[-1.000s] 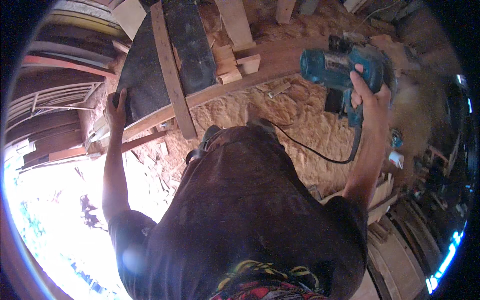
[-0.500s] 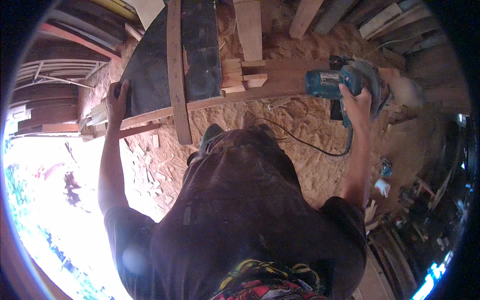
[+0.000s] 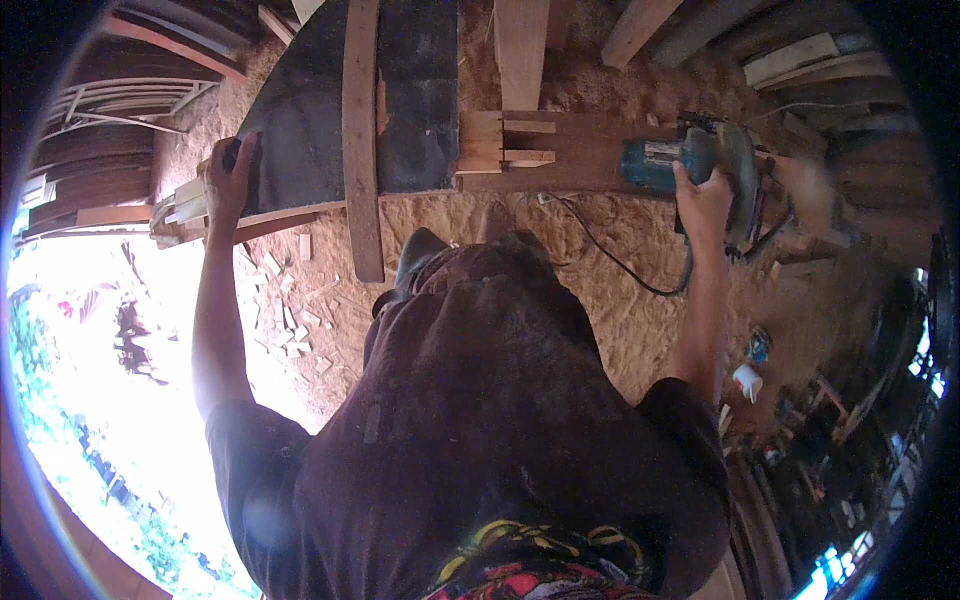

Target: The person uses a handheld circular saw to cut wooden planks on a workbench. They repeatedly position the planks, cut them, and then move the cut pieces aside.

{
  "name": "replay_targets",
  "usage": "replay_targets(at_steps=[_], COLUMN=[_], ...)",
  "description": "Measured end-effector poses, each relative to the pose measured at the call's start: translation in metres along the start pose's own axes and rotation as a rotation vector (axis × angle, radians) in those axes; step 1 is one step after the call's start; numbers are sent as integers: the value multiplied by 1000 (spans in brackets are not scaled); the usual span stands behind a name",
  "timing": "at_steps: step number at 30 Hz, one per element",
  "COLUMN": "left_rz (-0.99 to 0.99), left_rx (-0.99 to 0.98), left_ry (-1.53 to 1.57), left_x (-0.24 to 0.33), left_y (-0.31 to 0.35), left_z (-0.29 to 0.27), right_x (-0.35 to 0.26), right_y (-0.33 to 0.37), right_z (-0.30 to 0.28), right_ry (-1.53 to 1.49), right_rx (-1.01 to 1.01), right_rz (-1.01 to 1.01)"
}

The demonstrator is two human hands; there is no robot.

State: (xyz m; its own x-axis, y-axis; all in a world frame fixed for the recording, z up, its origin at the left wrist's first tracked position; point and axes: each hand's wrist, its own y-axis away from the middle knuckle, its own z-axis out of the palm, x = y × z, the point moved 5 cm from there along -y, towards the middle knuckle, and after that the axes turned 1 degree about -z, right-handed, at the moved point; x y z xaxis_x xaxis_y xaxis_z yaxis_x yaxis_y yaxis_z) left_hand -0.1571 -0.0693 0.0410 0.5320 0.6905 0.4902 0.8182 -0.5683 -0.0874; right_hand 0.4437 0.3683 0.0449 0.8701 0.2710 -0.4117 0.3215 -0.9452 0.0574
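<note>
My right hand (image 3: 706, 205) grips the handle of a teal circular saw (image 3: 648, 165). The saw is over the right part of a long brown plank (image 3: 590, 150), its blade guard to the right of my hand; whether the blade touches wood is hidden. At the left edge of a black sheet (image 3: 290, 140) is my left hand (image 3: 226, 178), fingers curled with a dark patch between them that I cannot make out. A narrow wooden strip (image 3: 360, 130) lies across the sheet. Small pale wood pieces (image 3: 482, 142) sit between the sheet and the saw.
A black cord (image 3: 620, 275) loops from the saw over the sawdust-covered ground. Offcuts (image 3: 290, 330) are scattered at the left. Beams (image 3: 640, 30) lie at the far side. A white cup (image 3: 747, 381) stands at the right, near stacked timber and clutter.
The saw and my right hand have shifted slightly farther away and look more level. The sheet and wood pieces appear slightly farther right. My left hand stays at the sheet's left edge.
</note>
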Motion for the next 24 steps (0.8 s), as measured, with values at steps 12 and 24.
replay_targets(at_steps=[12, 24], left_rz=[-185, 43], left_rx=[-93, 63], left_ry=[418, 38], left_x=[-16, 37], left_y=[13, 23], left_z=[27, -13], right_x=[-14, -257], right_y=[-7, 174], right_z=[5, 135], right_ry=[91, -763], right_rx=[-131, -852], right_rz=[41, -157])
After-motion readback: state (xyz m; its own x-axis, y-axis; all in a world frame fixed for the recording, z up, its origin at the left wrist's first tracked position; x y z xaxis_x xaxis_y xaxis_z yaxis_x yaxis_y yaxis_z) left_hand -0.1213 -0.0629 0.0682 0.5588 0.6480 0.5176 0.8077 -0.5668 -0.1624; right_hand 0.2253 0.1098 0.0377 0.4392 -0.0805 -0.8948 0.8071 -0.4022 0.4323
